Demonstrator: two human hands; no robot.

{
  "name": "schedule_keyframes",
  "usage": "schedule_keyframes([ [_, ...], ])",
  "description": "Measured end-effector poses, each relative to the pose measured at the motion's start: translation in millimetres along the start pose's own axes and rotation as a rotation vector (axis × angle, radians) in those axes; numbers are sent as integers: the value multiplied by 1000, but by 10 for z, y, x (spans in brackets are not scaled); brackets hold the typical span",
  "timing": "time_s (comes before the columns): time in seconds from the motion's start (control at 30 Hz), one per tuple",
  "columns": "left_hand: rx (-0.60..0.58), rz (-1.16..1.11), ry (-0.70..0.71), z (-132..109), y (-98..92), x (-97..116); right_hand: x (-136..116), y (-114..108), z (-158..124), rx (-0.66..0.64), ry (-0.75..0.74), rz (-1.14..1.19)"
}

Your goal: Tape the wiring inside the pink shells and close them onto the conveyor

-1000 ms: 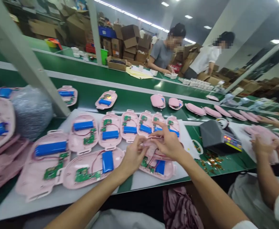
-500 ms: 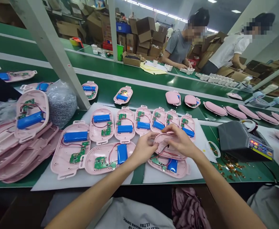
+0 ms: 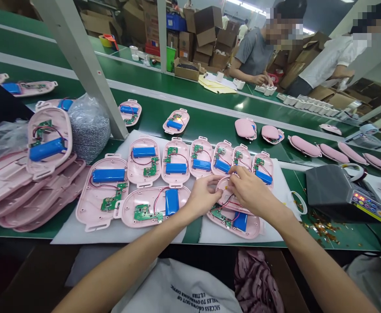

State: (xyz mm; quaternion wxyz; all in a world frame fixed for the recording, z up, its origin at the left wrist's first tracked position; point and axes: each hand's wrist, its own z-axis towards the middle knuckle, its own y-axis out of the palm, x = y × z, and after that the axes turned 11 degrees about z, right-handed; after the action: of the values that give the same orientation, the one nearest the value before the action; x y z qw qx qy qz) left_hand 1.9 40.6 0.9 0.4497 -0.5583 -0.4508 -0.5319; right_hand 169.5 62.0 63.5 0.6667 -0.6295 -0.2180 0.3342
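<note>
My left hand (image 3: 204, 196) grips the left edge of a small pink shell half (image 3: 223, 188), its hollow side towards me. The fingers of my right hand (image 3: 251, 189) are bent down into and over the same half; what lies under their tips is hidden. Thin dark and red wires hang near it. Just below, partly covered, lies another pink shell half (image 3: 253, 230) with a blue battery (image 3: 240, 221) and a green circuit board (image 3: 221, 214). Left of my hands rests an open shell (image 3: 128, 213) with its own battery and board.
Several open pink shells stand in a row on white foam (image 3: 63, 232). Stacked shells (image 3: 14, 191) lie left, near a slanted post (image 3: 82, 65). A grey control box (image 3: 330, 191) stands right, beside amber scraps (image 3: 324, 230). Two co-workers are across the green bench (image 3: 206, 117).
The view has shifted, so the bench items appear further right and slightly higher. My right fingers have moved towards the upper edge of the held shell half, which both hands keep hold of.
</note>
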Motion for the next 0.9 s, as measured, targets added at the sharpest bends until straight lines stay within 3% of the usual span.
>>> schedule_keyframes([
  [0.17,29,46,42,-9,-21,-11,-74,-31,56,93,148,-56],
  [0.33,40,106,3,-54,-41,37,142,-133,-61,140,440,104],
  [0.47,-73,351,180,-80,-58,102,192,-132,-299,136,348,298],
  [0.6,-235,643,433,-154,-167,169,-145,-101,-627,303,192,280],
  [0.73,-581,1011,825,-261,-338,381,-466,197,-881,326,87,134],
  [0.83,-771,1186,814,-192,-427,701,-448,621,-884,246,149,108],
  [0.9,-816,1218,706,43,-521,953,-346,893,-880,178,207,170],
])
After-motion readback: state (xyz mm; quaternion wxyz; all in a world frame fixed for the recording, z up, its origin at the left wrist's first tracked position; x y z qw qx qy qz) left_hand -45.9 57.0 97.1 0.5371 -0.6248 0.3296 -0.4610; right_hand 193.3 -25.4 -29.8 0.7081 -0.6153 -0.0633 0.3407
